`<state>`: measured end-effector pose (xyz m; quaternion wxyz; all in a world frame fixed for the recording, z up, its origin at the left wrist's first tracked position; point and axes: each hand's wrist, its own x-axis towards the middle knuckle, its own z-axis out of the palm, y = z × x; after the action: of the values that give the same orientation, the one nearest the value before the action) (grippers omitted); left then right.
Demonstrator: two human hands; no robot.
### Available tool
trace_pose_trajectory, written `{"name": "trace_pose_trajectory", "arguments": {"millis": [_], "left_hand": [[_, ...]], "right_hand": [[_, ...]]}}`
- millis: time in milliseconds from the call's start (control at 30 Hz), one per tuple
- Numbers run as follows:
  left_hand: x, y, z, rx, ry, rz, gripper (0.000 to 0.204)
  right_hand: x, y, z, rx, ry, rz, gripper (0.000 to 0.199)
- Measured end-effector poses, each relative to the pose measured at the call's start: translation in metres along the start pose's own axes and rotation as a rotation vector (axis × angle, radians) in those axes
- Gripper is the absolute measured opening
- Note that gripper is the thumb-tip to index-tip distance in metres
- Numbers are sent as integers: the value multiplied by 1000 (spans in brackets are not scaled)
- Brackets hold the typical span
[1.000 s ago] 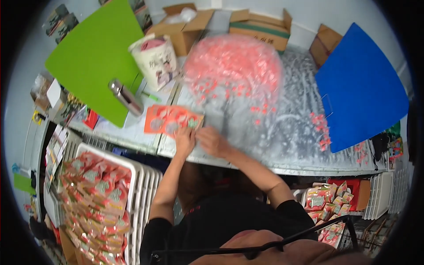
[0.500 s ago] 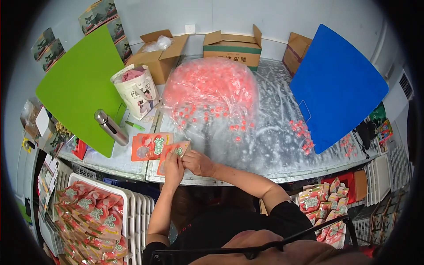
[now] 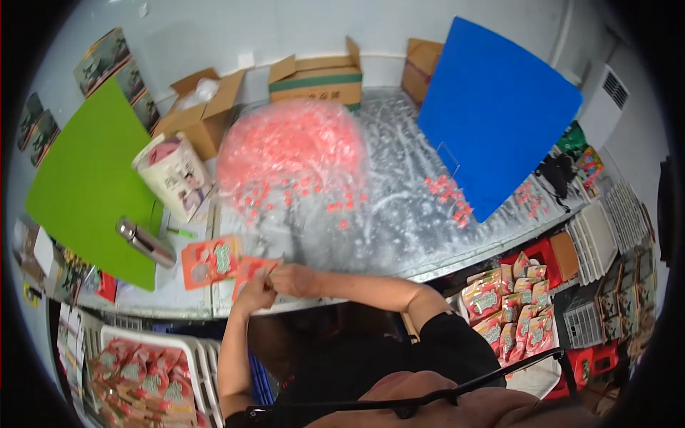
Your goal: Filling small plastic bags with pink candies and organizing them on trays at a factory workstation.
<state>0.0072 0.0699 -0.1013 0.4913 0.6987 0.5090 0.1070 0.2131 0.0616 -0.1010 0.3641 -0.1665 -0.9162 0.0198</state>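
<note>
Both hands are at the front edge of the metal table, closed on a pink printed pouch [image 3: 251,268]. My left hand [image 3: 255,294] pinches the pouch's near edge, and the fingers of my right hand [image 3: 296,280] are pressed together at its right corner, touching the left. More flat pink pouches [image 3: 212,262] lie just left of it. Farther back, a big clear plastic bag [image 3: 292,143] of wrapped pink candies rests on the table, with loose candies [image 3: 335,207] along its near side. My fingertips partly hide the held pouch.
A steel thermos [image 3: 146,242], a green-handled knife [image 3: 183,232] and a white tote bag [image 3: 175,175] stand or lie at left. Green [image 3: 93,185] and blue [image 3: 499,114] boards flank the table. Open cartons [image 3: 316,89] line the back. Filled pouches sit in trays [image 3: 189,357] below.
The view has swung to the right, so the table and its things appear farther left. Both hands stay together on the pouch, with little change in their grip.
</note>
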Motion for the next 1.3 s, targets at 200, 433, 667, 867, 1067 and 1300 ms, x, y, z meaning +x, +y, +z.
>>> {"name": "trace_pose_trajectory", "arguments": {"millis": [200, 433, 667, 867, 1067, 1300], "left_hand": [[9, 3, -3, -32, -77, 182, 15], [-22, 57, 22, 724, 476, 81, 25], [-37, 88, 11, 749, 552, 144, 18], [-35, 117, 11, 826, 572, 264, 13], [-55, 148, -39, 230, -34, 353, 97], [-27, 103, -8, -373, -548, 354, 101]], "right_hand": [[-3, 10, -7, 36, -121, -68, 10], [-5, 3, 7, 95, -309, -19, 14], [16, -7, -22, 320, -535, 384, 36], [21, 10, -25, 258, -842, 457, 46], [48, -16, -107, 658, -747, 459, 43], [49, -12, -129, 902, -853, 450, 45]]}}
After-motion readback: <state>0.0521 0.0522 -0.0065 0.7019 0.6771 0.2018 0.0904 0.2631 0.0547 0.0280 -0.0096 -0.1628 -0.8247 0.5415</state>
